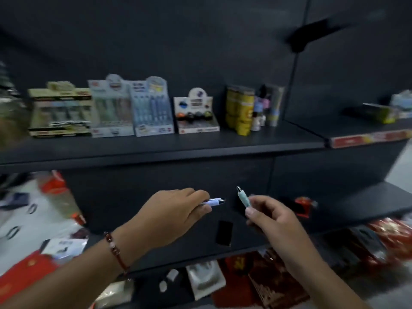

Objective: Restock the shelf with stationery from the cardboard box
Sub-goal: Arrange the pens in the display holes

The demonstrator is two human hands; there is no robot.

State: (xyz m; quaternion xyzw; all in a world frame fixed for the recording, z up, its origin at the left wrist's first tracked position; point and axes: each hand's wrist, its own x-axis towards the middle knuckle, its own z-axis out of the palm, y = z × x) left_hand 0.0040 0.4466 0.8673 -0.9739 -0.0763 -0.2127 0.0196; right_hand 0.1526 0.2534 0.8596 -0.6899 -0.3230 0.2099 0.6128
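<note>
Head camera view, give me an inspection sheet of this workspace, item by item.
Surface: dark upper shelf, bare along its front edge.
Job's things: pale pens in the left hand; mint pen in the right hand; pen display boxes standing in a row at the back of the shelf. Cardboard box not in view.
Clutter: red packets and bagged goods on the lower levels.
Hands: left hand grips the pale pens; right hand pinches the mint pen, tip up.
Cables: nothing seen.
Surroundings: dark back panel; neighbouring shelf with a red edge strip.
</note>
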